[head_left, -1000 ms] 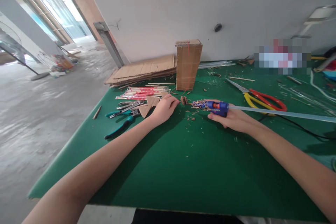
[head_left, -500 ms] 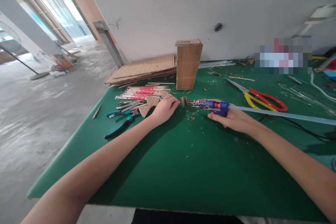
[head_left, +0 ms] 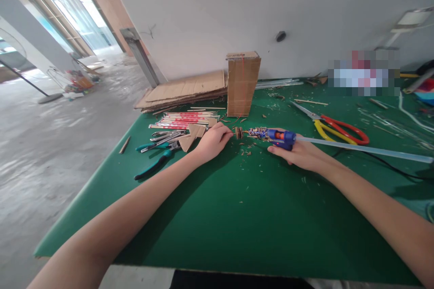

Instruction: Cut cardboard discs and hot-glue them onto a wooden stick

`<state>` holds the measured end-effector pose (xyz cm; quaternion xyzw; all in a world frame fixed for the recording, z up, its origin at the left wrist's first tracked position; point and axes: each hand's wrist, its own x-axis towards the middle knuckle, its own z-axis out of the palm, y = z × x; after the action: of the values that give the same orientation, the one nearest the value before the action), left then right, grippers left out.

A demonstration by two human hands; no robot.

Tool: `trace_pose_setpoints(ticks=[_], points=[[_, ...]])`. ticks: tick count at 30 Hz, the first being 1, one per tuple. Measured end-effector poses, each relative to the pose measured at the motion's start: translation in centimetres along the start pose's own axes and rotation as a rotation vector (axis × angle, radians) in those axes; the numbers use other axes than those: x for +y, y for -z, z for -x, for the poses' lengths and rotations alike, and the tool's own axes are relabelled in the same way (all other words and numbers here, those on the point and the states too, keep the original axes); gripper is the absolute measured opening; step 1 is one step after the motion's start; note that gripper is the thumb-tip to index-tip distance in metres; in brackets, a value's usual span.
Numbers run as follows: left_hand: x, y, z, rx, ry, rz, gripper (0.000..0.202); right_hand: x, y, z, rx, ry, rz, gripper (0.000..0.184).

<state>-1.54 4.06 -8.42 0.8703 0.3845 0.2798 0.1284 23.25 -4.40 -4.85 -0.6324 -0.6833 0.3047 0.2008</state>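
Note:
My left hand [head_left: 214, 141] is closed in a pinch just left of a small round cardboard piece [head_left: 239, 132], which looks like stacked discs. It seems held by a thin stub at the fingertips; the exact grip is too small to make out. In my right hand [head_left: 298, 153] is a blue glue gun [head_left: 285, 139], lying sideways with its crusted, glue-spattered nozzle pointing left at the cardboard piece. The tip is at or very near the disc's right side. A long translucent glue stick [head_left: 366, 150] runs out of the gun's back to the right.
Pliers [head_left: 154, 165] with teal handles, cut cardboard pieces [head_left: 190, 141] and wrapped chopsticks [head_left: 186, 119] lie left. A tall cardboard box [head_left: 243, 86] stands behind, beside stacked cardboard sheets [head_left: 190, 88]. Scissors [head_left: 339, 130] with red and yellow handles and a black cord [head_left: 389, 162] lie right.
The round cardboard piece has turned slightly between the left fingertips and the nozzle. Both hands stay almost in the same place.

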Motion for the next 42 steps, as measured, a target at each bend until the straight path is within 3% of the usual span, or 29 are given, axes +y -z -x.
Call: trace_pose_setpoints(ticks=[11, 22, 31, 42], points=[[0.2, 0.0, 0.1, 0.004, 0.004, 0.015, 0.018, 1.3, -0.4, -0.7, 0.036, 0.006, 0.016, 0.058], [0.2, 0.0, 0.2, 0.017, 0.003, 0.018, 0.015, -0.4, -0.1, 0.1, 0.021, -0.040, 0.021, 0.061], [0.2, -0.1, 0.2, 0.026, 0.006, 0.027, 0.011, 1.1, -0.5, -0.6, 0.041, 0.023, 0.011, 0.062], [0.0, -0.1, 0.2, 0.046, 0.004, 0.038, 0.009, -0.5, 0.1, 0.2, -0.013, 0.030, -0.039, 0.060]])
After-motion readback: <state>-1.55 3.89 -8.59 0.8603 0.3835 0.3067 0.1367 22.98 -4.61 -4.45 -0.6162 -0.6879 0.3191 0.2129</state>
